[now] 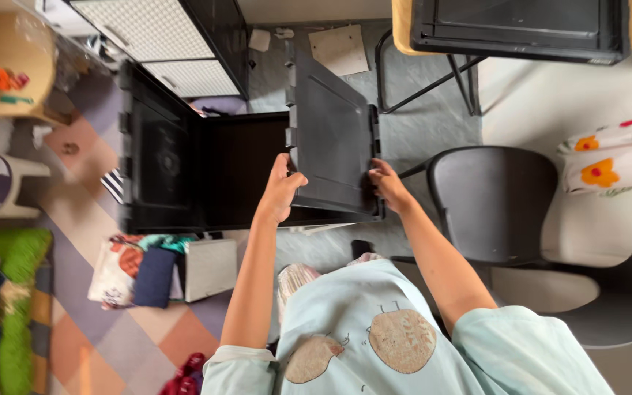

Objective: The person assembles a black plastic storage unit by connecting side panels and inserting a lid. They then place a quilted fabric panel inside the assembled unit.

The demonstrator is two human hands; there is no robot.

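Note:
A large black plastic crate (184, 175) lies on the floor with its opening turned toward me. One of its hinged lid flaps (334, 135) stands raised at the crate's right side. My left hand (281, 192) grips the flap's near left edge. My right hand (388, 184) holds the flap's near right corner. The other flap (156, 164) hangs open at the left. The inside of the crate looks dark and I cannot tell what is in it.
A dark chair (495, 201) stands just right of my right arm. A second black crate (517, 29) sits on a table at the top right. Folded clothes and a grey box (210, 269) lie on the patterned rug, with a white mesh panel (162, 40) behind the crate.

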